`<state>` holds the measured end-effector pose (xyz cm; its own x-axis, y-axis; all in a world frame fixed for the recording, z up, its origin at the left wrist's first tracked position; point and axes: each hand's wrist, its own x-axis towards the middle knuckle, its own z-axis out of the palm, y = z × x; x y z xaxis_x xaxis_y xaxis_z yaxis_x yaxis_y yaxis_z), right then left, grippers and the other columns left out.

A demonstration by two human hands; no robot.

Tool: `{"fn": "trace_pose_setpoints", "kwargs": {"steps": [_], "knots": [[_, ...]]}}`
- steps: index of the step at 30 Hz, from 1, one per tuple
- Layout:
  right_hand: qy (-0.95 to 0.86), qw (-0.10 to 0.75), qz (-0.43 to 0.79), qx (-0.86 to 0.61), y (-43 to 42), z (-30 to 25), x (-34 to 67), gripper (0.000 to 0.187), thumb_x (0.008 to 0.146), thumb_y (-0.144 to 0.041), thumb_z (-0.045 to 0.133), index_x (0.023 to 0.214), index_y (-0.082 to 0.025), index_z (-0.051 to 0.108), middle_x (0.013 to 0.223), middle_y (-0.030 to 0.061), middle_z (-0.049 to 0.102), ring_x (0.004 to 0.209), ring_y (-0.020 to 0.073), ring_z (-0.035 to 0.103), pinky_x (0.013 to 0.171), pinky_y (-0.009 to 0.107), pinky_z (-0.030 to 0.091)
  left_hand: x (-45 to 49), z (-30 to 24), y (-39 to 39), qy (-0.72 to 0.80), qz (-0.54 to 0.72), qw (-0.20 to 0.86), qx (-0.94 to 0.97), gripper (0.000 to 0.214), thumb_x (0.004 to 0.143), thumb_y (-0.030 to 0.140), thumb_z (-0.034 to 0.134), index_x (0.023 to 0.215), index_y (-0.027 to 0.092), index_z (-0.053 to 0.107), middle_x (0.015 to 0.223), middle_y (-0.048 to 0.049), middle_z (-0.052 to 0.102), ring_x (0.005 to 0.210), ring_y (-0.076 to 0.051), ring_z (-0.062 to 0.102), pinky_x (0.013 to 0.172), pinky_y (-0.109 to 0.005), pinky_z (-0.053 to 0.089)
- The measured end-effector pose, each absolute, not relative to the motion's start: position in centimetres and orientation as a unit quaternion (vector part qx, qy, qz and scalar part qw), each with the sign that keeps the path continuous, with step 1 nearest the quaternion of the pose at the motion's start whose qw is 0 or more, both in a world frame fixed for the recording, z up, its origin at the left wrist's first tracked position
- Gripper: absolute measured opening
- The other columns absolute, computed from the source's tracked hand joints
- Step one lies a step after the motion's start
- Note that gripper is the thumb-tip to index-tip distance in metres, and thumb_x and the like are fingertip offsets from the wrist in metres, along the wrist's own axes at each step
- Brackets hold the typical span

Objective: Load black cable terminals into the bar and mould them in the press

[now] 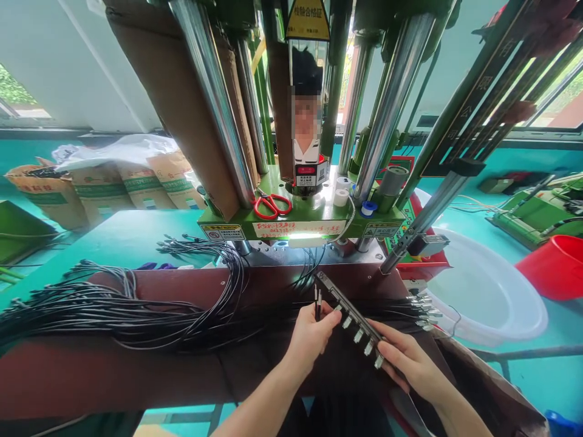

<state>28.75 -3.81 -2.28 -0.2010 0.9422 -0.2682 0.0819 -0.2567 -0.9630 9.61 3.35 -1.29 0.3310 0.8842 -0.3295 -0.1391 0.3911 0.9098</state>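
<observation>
My right hand (405,358) grips the lower end of a narrow dark metal bar (348,303), tilted over the brown bench top. Several small silver connectors (359,335) stick out in a row along its near side. My left hand (310,334) is closed, its thumb and fingers close to the bar's upper part. Two slim dark pieces with metal tips (317,295) stand up out of this hand; whether they are tweezers or cable ends I cannot tell. Black cables (155,312) lie in a thick bundle behind and left of my hands, with silver plugs (421,309) at the right end.
A green press (310,212) with chrome columns rises in front, bearing red-handled scissors (272,206), white tape rolls (341,195) and a lit lamp (308,241). A white tub (487,297) and red bucket (555,267) are right; paper sacks (118,188) stand left. A person's reflection shows in the press.
</observation>
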Motion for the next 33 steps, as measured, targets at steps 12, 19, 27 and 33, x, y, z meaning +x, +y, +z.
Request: {"fn": "trace_pose_setpoints", "kwargs": {"steps": [12, 19, 27, 33], "knots": [[-0.557, 0.313, 0.557, -0.530, -4.0, -1.7, 27.7, 0.059, 0.088, -0.049, 0.040, 0.135, -0.014, 0.033, 0.046, -0.0085, 0.037, 0.034, 0.0046, 0.030, 0.033, 0.017, 0.021, 9.7, -1.3, 3.3, 0.474, 0.382, 0.639, 0.470, 0.030, 0.069, 0.039, 0.061, 0.057, 0.017, 0.044, 0.037, 0.0099, 0.033, 0.030, -0.003, 0.026, 0.032, -0.018, 0.018], [-0.476, 0.404, 0.557, -0.547, -4.4, -3.2, 28.5, 0.065, 0.085, -0.052, 0.043, 0.134, -0.010, 0.035, 0.048, -0.0074, 0.037, 0.035, 0.0058, 0.028, 0.032, 0.018, 0.019, 8.7, -1.5, 3.7, 0.482, 0.477, 0.561, 0.474, 0.033, 0.082, 0.048, 0.043, 0.089, 0.016, 0.050, 0.049, 0.0084, 0.042, 0.034, -0.004, 0.032, 0.035, -0.016, 0.024], [-0.467, 0.401, 0.585, -0.528, -4.2, -2.8, 28.4, 0.059, 0.084, -0.051, 0.049, 0.130, -0.016, 0.042, 0.054, -0.0059, 0.039, 0.037, 0.0046, 0.028, 0.031, 0.017, 0.020, 9.0, -1.3, 3.4, 0.437, 0.430, 0.652, 0.446, 0.038, 0.077, 0.053, 0.051, 0.064, 0.019, 0.040, 0.038, 0.0114, 0.033, 0.028, -0.001, 0.020, 0.030, -0.015, 0.014], [-0.463, 0.410, 0.574, -0.536, -4.3, -2.2, 27.9, 0.058, 0.082, -0.050, 0.052, 0.127, -0.014, 0.047, 0.050, -0.0070, 0.037, 0.035, 0.0037, 0.026, 0.031, 0.017, 0.017, 8.9, -1.3, 4.3, 0.425, 0.358, 0.751, 0.358, 0.044, 0.060, 0.055, 0.065, 0.055, 0.017, 0.045, 0.030, 0.0131, 0.023, 0.025, 0.000, 0.015, 0.030, -0.017, 0.008]]}}
